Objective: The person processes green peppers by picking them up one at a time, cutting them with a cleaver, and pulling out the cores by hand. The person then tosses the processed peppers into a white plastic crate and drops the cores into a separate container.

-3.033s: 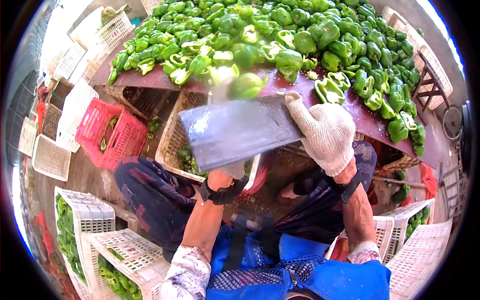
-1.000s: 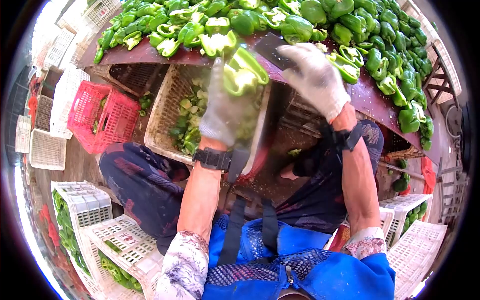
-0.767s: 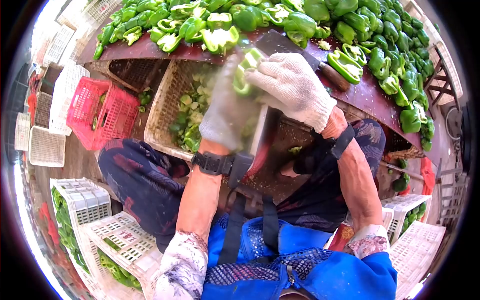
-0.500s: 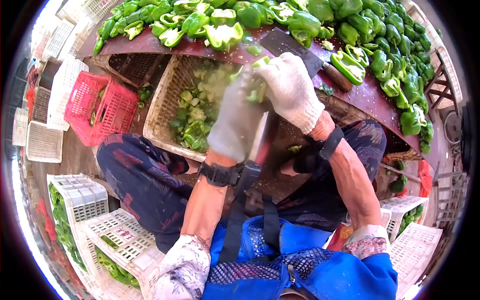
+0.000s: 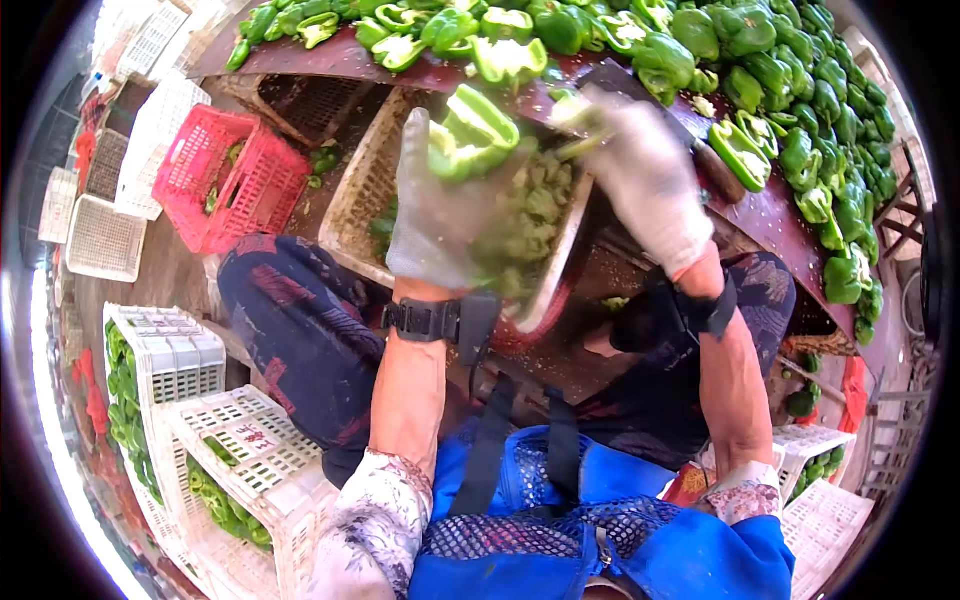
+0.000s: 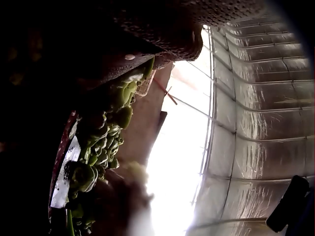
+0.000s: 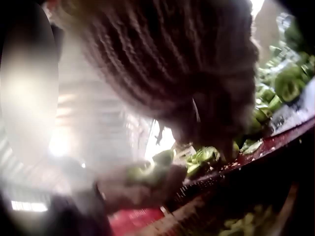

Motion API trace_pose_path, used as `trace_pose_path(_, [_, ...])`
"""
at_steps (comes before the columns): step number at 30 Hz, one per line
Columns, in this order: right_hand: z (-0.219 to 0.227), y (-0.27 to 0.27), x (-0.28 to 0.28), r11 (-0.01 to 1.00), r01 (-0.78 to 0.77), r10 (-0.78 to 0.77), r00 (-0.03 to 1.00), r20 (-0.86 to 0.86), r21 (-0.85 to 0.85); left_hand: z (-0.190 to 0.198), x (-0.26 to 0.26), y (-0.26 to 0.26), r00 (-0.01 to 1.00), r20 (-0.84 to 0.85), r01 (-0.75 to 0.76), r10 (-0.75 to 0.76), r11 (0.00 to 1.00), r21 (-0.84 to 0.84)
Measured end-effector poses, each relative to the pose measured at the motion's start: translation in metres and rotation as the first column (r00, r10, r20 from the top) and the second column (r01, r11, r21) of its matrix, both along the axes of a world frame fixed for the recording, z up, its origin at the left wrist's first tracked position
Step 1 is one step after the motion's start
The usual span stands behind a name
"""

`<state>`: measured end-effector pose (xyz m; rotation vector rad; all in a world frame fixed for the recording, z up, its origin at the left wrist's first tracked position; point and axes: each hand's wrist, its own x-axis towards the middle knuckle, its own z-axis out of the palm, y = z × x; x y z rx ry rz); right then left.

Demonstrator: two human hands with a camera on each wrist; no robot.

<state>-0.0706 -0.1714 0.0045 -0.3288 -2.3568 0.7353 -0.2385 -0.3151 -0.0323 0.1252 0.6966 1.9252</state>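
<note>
In the head view the gloved left hand (image 5: pixel 435 220) holds a cut green pepper half (image 5: pixel 472 135), hollow side showing, above a crate of scraps. To its right, the blurred gloved right hand (image 5: pixel 645 185) pinches a pale green pepper piece (image 5: pixel 582 147) at its fingertips. The cleaver (image 5: pixel 640 100) lies on the table behind that hand, its wooden handle (image 5: pixel 718 172) towards the right. In the right wrist view the glove (image 7: pixel 182 59) fills the top, and a pepper half (image 7: pixel 147 173) shows blurred in the other hand. The left wrist view shows mostly dark glove (image 6: pixel 162 29).
Green peppers (image 5: pixel 750 80), whole and cut, are heaped on the dark red table (image 5: pixel 790 225). Below its edge stands the scrap crate (image 5: pixel 345 215). A pink crate (image 5: pixel 205 190) is at the left; white crates (image 5: pixel 265 430) holding peppers flank the seated person's legs.
The right hand has put the cleaver on the table. In the last half second the hands have parted, the left moving left with the pepper half, the right moving right with a piece.
</note>
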Motion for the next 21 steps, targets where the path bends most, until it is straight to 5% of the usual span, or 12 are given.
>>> trace_pose_path(1, [-0.006, -0.008, -0.005, 0.962, -0.104, 0.081, 0.992, 0.101, 0.252, 0.002, -0.002, -0.003, 0.999, -0.043, -0.023, 0.023, 1.000, -0.005])
trace_pose_path(3, [-0.013, -0.028, -0.014, 0.981, -0.111, 0.120, 0.992, 0.049, -0.160, 0.004, -0.006, -0.007, 0.987, -0.151, -0.062, 0.056, 0.997, -0.034])
trace_pose_path(4, [-0.008, -0.030, -0.016, 0.994, -0.095, 0.091, 0.993, 0.072, 0.056, 0.006, -0.005, -0.008, 0.974, -0.218, -0.081, 0.066, 0.995, -0.060])
trace_pose_path(8, [-0.009, -0.043, -0.040, 0.992, -0.094, 0.093, 0.995, 0.023, 0.080, 0.010, 0.013, 0.009, 0.843, -0.534, -0.179, 0.060, 0.968, -0.174])
trace_pose_path(9, [-0.007, -0.044, -0.038, 0.994, -0.081, 0.071, 0.988, 0.134, 0.075, 0.009, 0.018, 0.012, 0.807, -0.589, -0.207, 0.051, 0.958, -0.200])
trace_pose_path(13, [-0.003, -0.045, -0.043, 0.999, -0.031, 0.038, 0.906, 0.422, -0.024, 0.009, 0.026, 0.012, 0.783, -0.622, -0.247, 0.016, 0.925, -0.288])
trace_pose_path(16, [-0.012, -0.038, -0.042, 0.984, -0.152, 0.117, 0.944, 0.308, 0.092, 0.011, 0.026, 0.006, 0.825, -0.564, -0.189, 0.012, 0.948, -0.255])
trace_pose_path(19, [0.006, -0.039, -0.040, 0.887, 0.067, 0.102, 0.937, 0.335, -0.458, 0.008, 0.021, 0.006, 0.890, -0.456, -0.085, -0.016, 0.976, -0.200])
trace_pose_path(21, [0.010, -0.035, -0.037, 0.809, 0.083, 0.053, 0.976, 0.213, -0.581, 0.012, 0.019, 0.007, 0.891, -0.450, -0.059, -0.056, 0.969, -0.239])
